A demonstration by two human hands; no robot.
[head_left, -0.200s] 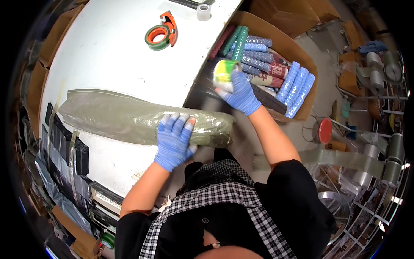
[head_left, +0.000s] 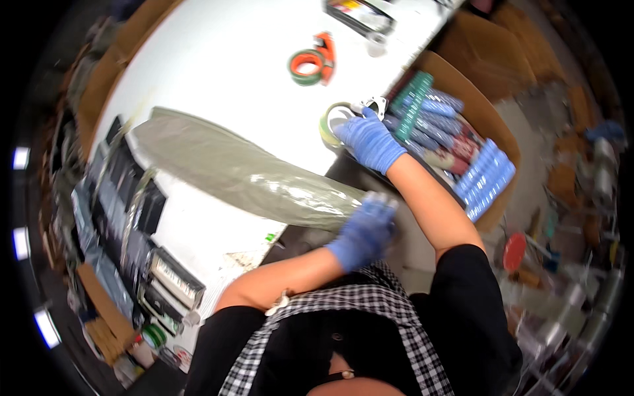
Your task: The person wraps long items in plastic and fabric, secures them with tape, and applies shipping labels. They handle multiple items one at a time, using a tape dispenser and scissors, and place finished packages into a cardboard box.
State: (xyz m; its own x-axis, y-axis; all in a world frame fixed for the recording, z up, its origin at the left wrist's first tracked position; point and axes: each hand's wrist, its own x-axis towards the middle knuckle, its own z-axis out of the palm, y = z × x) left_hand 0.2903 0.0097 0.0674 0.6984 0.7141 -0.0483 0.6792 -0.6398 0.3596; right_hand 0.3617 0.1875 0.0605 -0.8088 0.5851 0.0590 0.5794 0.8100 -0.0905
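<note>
Both my hands wear blue gloves. My right hand (head_left: 367,138) grips a yellow-green tape roll in a dispenser (head_left: 333,122) at the right edge of the white table (head_left: 218,72). My left hand (head_left: 362,232), blurred, is at the near end of a long package wrapped in grey-green plastic film (head_left: 244,173) that lies across the table; whether the fingers hold the film I cannot tell. The package's far end reaches the table's left side.
An orange tape dispenser with a green roll (head_left: 309,65) lies farther back on the table. A cardboard box (head_left: 489,112) with several blue and teal packs stands right of the table. Dark flat packets (head_left: 132,218) line the table's left edge.
My right hand has brought the tape roll over the table's edge. My left hand has slid off the top of the package toward its near end.
</note>
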